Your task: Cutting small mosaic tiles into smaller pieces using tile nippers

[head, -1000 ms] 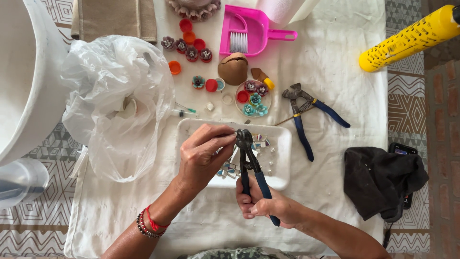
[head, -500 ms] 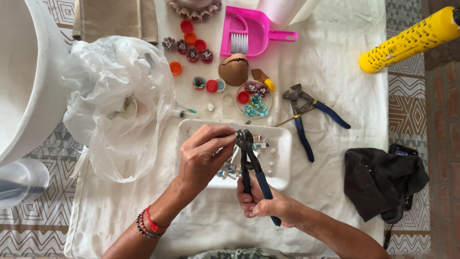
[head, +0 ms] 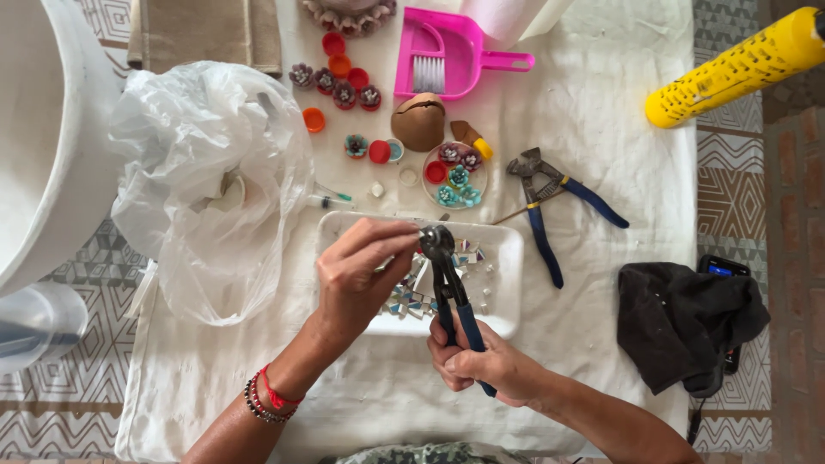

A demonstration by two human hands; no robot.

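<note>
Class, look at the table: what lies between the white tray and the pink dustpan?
In the head view, between the tray and the dustpan lie a brown broken shell and a small round dish of coloured pieces, on the white cloth.

A tray lies mid-cloth, holding tile bits. Above the tray, the left hand meets the head of the nippers, whose handles run down into the right hand just below the tray. Left of the tray sits a bag; further left, a tub. Right of the tray lie pliers, and beyond them a rag. Behind the tray stand a dish, caps and a dustpan. A tube lies far right.
</note>
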